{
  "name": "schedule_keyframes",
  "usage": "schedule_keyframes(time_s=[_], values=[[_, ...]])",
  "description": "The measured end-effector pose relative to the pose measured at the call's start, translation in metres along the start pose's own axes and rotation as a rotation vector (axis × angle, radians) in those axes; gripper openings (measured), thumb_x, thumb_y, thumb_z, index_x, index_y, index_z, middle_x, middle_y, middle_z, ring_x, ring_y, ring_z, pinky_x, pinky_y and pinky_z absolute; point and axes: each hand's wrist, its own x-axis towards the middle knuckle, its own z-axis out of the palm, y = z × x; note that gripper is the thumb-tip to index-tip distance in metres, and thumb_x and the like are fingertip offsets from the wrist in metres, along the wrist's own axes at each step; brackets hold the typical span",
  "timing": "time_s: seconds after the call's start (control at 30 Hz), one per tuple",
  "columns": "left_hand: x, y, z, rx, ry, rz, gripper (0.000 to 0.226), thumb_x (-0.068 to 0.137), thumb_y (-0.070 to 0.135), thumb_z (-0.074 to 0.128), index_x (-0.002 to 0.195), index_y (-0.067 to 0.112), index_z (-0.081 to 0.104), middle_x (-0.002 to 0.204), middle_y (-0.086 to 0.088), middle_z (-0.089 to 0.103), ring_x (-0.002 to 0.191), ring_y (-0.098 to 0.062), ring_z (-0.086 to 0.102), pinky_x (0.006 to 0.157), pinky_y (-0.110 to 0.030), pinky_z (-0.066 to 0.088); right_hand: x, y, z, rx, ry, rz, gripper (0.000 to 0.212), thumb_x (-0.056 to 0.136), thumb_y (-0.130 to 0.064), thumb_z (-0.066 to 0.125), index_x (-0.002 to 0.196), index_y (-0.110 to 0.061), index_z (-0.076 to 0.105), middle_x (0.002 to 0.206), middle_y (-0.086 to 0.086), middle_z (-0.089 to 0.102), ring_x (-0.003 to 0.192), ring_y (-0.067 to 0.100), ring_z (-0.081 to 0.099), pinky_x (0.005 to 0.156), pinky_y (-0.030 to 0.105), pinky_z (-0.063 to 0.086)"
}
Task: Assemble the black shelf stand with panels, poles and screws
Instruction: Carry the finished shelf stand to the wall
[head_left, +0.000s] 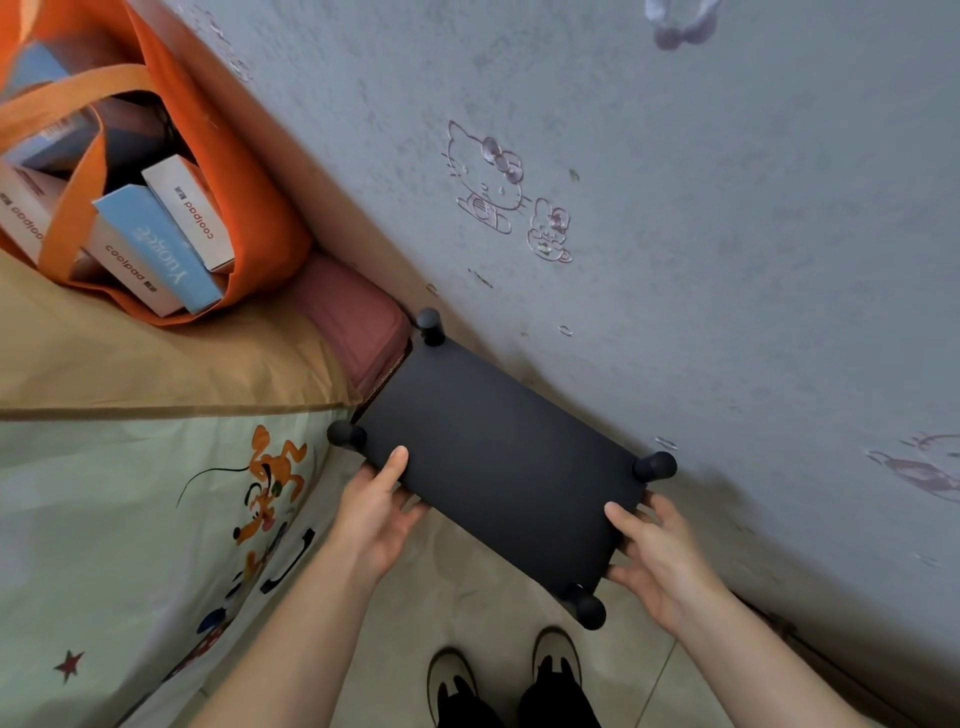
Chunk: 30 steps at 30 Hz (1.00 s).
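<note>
Black shelf stand (498, 457), seen from above: flat matte top panel (519, 483) with a round black pole cap at each of four corners — far corner (430, 325), left corner (344, 434), right corner (655, 466), near corner (588, 608). Held in the gap between a bed and the wall, long edge running just beside the wall, above the tiled floor (483, 592). Gripped at both short ends: left hand (376, 512) clasping the left edge, thumb flat on the top surface, fingers curled beneath and out of sight; right hand (662, 564) clasping the right edge between the right and near caps, thumb resting on top, fingers wrapped under the panel. Lower shelves and poles hidden under the top panel. Directly below, two shoes (556, 657) planted on pale tiles. To the left, a bedsheet (130, 519) in pale green printed with an orange cartoon dog, hanging down the bed's side; above that, a tan cover (156, 358) over the mattress and a dusky red pillow or cushion (353, 317) touching the stand's far corner. Farther back on the bed, an orange tote bag (218, 156) stuffed with boxes (176, 234), several lettered "coolpad". To the right, a grey-blue wall (727, 234) embossed with cartoon cat figures.
</note>
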Motion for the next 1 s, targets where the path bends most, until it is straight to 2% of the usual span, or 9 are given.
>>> schedule_keyframes(time_s=[0.23,0.4,0.53,0.7,0.8,0.9,0.97,1.0], values=[[0.019,0.023,0.005,0.025,-0.002,0.042,0.041,0.102,0.015,0.054,0.143,0.011,0.049,0.137,-0.006,0.062,0.123,-0.025,0.060,0.085,-0.037,0.052,0.012,-0.008,0.018,0.050,-0.050,-0.027,0.041,0.096,0.000,0.057,0.133,-0.017,0.047,0.129,0.008,0.061,0.117,0.031,0.059,0.076,0.063,0.055],[0.030,0.037,0.006,0.016,-0.006,0.060,0.041,0.103,0.014,0.052,0.144,0.013,0.048,0.131,-0.002,0.065,0.117,-0.022,0.062,0.081,-0.035,0.053,0.021,-0.015,0.035,0.041,-0.078,-0.046,0.043,0.096,-0.001,0.057,0.135,-0.017,0.046,0.129,0.005,0.061,0.117,0.029,0.060,0.082,0.068,0.052],[0.036,0.040,0.003,0.015,-0.007,0.079,0.042,0.104,0.014,0.051,0.145,0.013,0.047,0.132,0.000,0.064,0.119,-0.023,0.061,0.084,-0.039,0.053,0.025,-0.023,0.042,-0.060,-0.069,-0.107,0.040,0.096,-0.005,0.061,0.132,-0.017,0.048,0.124,0.002,0.063,0.113,0.027,0.062,0.079,0.060,0.057],[0.031,0.034,0.004,0.031,0.029,0.105,0.043,0.104,0.014,0.050,0.146,0.013,0.044,0.139,-0.003,0.059,0.115,-0.023,0.062,0.083,-0.037,0.053,0.027,-0.037,0.034,-0.360,-0.027,-0.124,0.029,0.092,-0.013,0.067,0.120,-0.011,0.059,0.120,0.007,0.067,0.105,0.023,0.066,0.081,0.050,0.059],[0.027,0.031,0.002,0.029,0.019,0.096,0.043,0.105,0.014,0.049,0.147,0.018,0.042,0.139,0.001,0.058,0.113,-0.024,0.062,0.079,-0.041,0.054,0.024,-0.055,0.033,-0.372,-0.031,-0.103,0.035,0.092,-0.026,0.068,0.122,-0.009,0.061,0.112,0.005,0.069,0.099,0.025,0.069,0.079,0.049,0.058],[0.021,0.026,-0.001,0.061,-0.018,0.071,0.048,0.103,0.014,0.052,0.150,0.020,0.040,0.127,0.004,0.067,0.116,-0.029,0.065,0.083,-0.052,0.056,0.024,-0.070,0.033,-0.343,-0.046,-0.069,0.046,0.088,-0.043,0.070,0.123,-0.016,0.058,0.116,0.008,0.068,0.098,0.031,0.070,0.079,0.049,0.057],[0.014,0.020,-0.001,0.109,-0.060,0.058,0.046,0.103,0.013,0.053,0.146,0.022,0.044,0.119,0.006,0.072,0.114,-0.031,0.067,0.088,-0.057,0.055,0.025,-0.074,0.036,-0.302,-0.031,-0.051,0.052,0.087,-0.045,0.070,0.126,-0.013,0.057,0.120,0.012,0.066,0.098,0.033,0.069,0.083,0.053,0.057],[0.012,0.017,-0.001,0.118,-0.084,0.055,0.043,0.103,0.013,0.052,0.144,0.023,0.046,0.122,0.004,0.072,0.112,-0.030,0.069,0.088,-0.057,0.055,0.026,-0.075,0.039,-0.272,-0.025,-0.053,0.049,0.089,-0.043,0.069,0.124,-0.011,0.058,0.120,0.013,0.065,0.098,0.034,0.068,0.086,0.055,0.056]])
